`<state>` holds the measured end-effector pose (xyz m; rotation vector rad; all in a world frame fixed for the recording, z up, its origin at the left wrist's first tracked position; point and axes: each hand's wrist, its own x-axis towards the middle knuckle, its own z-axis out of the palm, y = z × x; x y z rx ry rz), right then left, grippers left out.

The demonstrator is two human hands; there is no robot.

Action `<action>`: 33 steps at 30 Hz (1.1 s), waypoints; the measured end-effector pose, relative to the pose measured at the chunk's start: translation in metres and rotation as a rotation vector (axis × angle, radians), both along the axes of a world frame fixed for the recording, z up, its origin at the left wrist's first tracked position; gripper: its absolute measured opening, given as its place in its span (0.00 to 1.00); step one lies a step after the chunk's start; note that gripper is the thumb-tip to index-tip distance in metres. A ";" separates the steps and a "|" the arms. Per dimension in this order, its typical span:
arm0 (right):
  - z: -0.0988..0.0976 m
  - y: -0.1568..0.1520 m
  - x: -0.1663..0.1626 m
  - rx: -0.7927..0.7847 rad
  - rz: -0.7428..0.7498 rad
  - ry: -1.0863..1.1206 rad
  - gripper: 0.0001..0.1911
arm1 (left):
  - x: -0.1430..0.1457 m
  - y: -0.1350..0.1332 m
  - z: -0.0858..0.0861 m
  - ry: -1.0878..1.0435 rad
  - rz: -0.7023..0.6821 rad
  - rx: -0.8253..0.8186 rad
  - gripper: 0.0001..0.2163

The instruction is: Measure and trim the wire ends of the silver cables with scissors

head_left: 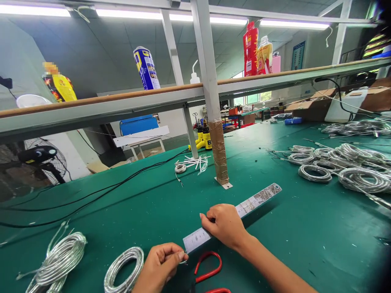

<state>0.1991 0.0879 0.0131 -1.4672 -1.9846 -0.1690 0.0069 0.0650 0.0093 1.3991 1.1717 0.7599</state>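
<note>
My right hand [226, 226] is closed round the middle of a steel ruler [259, 198], which lies slantwise above the green bench top. At the ruler's left end, my left hand [161, 264] pinches thumb against fingers. A thin pale wire end [183, 262] pokes out of that pinch; the rest of it is hidden by the hand. Just left of this hand lies a coil of clear-sheathed silver cable [124, 268]. Red-handled scissors [220, 266] rest below the ruler, partly cut off by the frame's bottom edge.
Another cable bundle [62, 258] lies at the lower left, and several coils [363, 179] pile up at the right. A taped post [220, 154] stands behind the ruler, carrying a shelf [122, 101] with bottles and a can. Black cords [119, 183] cross the bench.
</note>
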 end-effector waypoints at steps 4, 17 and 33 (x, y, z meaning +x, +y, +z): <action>0.000 0.001 0.000 0.007 0.010 0.005 0.21 | 0.003 -0.002 0.003 0.032 -0.006 0.009 0.24; -0.001 0.002 -0.001 -0.074 -0.021 0.003 0.22 | 0.001 -0.003 0.000 0.073 -0.032 -0.001 0.24; -0.016 0.009 -0.003 -0.149 0.111 0.197 0.08 | -0.009 0.013 -0.017 -0.280 0.121 -0.138 0.19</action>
